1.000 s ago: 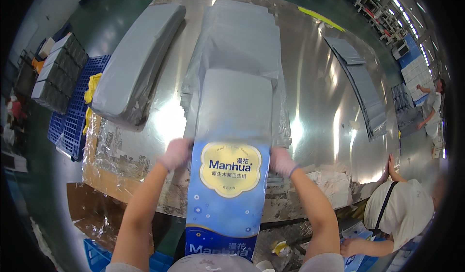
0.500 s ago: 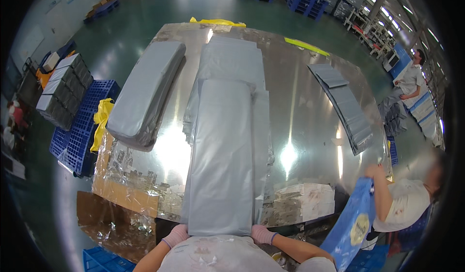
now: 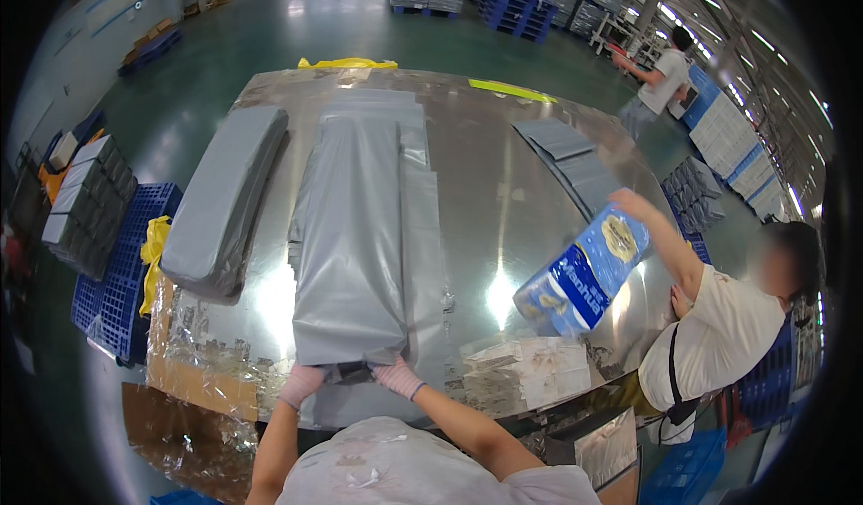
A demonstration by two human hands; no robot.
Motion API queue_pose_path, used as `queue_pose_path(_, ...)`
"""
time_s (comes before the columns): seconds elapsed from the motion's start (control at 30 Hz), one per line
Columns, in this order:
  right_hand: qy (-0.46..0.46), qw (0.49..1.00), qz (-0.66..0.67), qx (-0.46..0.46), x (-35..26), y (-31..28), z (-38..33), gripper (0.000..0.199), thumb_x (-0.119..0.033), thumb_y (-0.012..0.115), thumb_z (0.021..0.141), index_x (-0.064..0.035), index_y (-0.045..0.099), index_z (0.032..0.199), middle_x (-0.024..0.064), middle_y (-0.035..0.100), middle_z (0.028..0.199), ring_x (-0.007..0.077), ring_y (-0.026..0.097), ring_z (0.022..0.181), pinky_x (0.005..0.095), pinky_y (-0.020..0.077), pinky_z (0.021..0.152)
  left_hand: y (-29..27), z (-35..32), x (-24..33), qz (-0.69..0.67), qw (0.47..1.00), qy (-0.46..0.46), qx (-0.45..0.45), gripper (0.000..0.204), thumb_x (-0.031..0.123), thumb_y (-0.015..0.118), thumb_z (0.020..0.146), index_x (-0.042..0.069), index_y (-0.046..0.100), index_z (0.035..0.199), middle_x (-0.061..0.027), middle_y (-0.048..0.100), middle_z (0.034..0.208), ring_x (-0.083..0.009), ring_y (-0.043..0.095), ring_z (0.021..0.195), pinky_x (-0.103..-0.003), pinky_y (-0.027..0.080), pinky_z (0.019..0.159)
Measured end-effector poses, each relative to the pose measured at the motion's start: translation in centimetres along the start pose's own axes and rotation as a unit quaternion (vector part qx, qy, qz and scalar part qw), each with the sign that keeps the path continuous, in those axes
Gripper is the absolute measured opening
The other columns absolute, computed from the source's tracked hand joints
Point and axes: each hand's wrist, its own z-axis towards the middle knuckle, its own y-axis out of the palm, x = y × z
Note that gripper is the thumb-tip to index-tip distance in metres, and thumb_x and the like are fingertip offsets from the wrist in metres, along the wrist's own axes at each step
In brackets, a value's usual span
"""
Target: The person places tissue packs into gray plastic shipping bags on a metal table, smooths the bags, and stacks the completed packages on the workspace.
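A long, filled grey plastic bag [image 3: 349,235] lies lengthwise in front of me on the metal table. My left hand [image 3: 302,384], in a pink-and-white glove, is closed on the left corner of its near end. At the right corner, my right hand [image 3: 398,378], gloved alike, grips the same end. A dark gap shows between the hands, where the plastic is gathered or folded. What lies inside the bag is hidden. Beneath it are several flat grey bags [image 3: 421,226] in a loose stack, reaching past its far end and right side.
Left on the table [image 3: 476,190] lies another filled grey bag [image 3: 220,204]. Flat grey bags [image 3: 562,159] lie at the right. A co-worker [image 3: 719,325] there holds a blue package [image 3: 584,271] over the table. A cardboard box [image 3: 184,433] stands at the near left, beside blue pallets [image 3: 121,280].
Both hands have moved forward from the table's near edge, pushing the filled bag's near end away from me. The co-worker has brought the blue package up over the table. A farther person has walked.
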Motion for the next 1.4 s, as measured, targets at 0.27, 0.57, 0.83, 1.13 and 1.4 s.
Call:
queue_pose_path(0.27, 0.373, 0.819, 0.406, -0.154, 2.2, -5.6, -7.9, 0.034, -0.030, 0.053, 0.082, -0.0018, 0.058, 0.100, 0.0176, 0.062, 0.075, 0.0314, 0.059, 0.071, 0.0379, 0.0467, 0.069, -3.3, -6.1, 0.4, -0.166, 0.916, -0.364, -0.034, 0.028, 0.025, 0.061, 0.077, -0.001, 0.065, 0.087, -0.0140, 0.065, 0.075, -0.0201, 0.061, 0.066, -0.032, 0.048, 0.062)
queue_pose_path(0.57, 0.383, 0.833, 0.366, -0.159, 1.8, -2.7, -5.4, 0.015, -0.014, 0.054, 0.077, -0.0041, 0.057, 0.087, 0.0189, 0.059, 0.069, 0.0345, 0.059, 0.068, 0.0405, 0.0473, 0.061, 5.1, 5.8, 4.8, 0.231, 0.967, 0.022, -0.106, 0.021, 0.019, 0.054, 0.078, 0.001, 0.064, 0.078, -0.0186, 0.064, 0.074, -0.0282, 0.064, 0.077, -0.038, 0.050, 0.065)
queue_pose_path(0.83, 0.403, 0.787, 0.446, -0.137, 1.8, -5.8, -5.5, 0.014, -0.010, 0.051, 0.077, -0.0025, 0.059, 0.087, 0.0202, 0.060, 0.073, 0.0359, 0.058, 0.070, 0.0383, 0.0471, 0.064, 10.3, 5.9, 4.2, 0.138, 0.983, 0.064, -0.099, 0.026, 0.023, 0.050, 0.079, 0.006, 0.061, 0.094, -0.0200, 0.063, 0.083, -0.0320, 0.061, 0.078, -0.039, 0.048, 0.070)
queue_pose_path(1.13, 0.377, 0.816, 0.419, -0.128, 1.7, -7.3, -6.1, 0.013, -0.015, 0.055, 0.079, -0.0046, 0.060, 0.086, 0.0159, 0.060, 0.072, 0.0273, 0.056, 0.063, 0.0334, 0.0456, 0.060, 6.9, 3.6, 12.7, 0.057, 0.990, 0.001, -0.126, 0.025, 0.028, 0.054, 0.075, 0.005, 0.061, 0.082, -0.0185, 0.062, 0.083, -0.0353, 0.059, 0.081, -0.043, 0.047, 0.074)
queue_pose_path(1.4, 0.308, 0.859, 0.408, -0.032, 0.6, -8.5, -6.7, 0.016, -0.007, 0.050, 0.080, -0.0025, 0.060, 0.092, 0.0157, 0.062, 0.079, 0.0289, 0.060, 0.071, 0.0330, 0.0476, 0.067, 6.1, 1.6, 12.5, -0.028, 0.992, 0.125, -0.017, 0.017, 0.023, 0.057, 0.079, 0.007, 0.056, 0.083, -0.0157, 0.057, 0.068, -0.0345, 0.055, 0.071, -0.042, 0.045, 0.066)
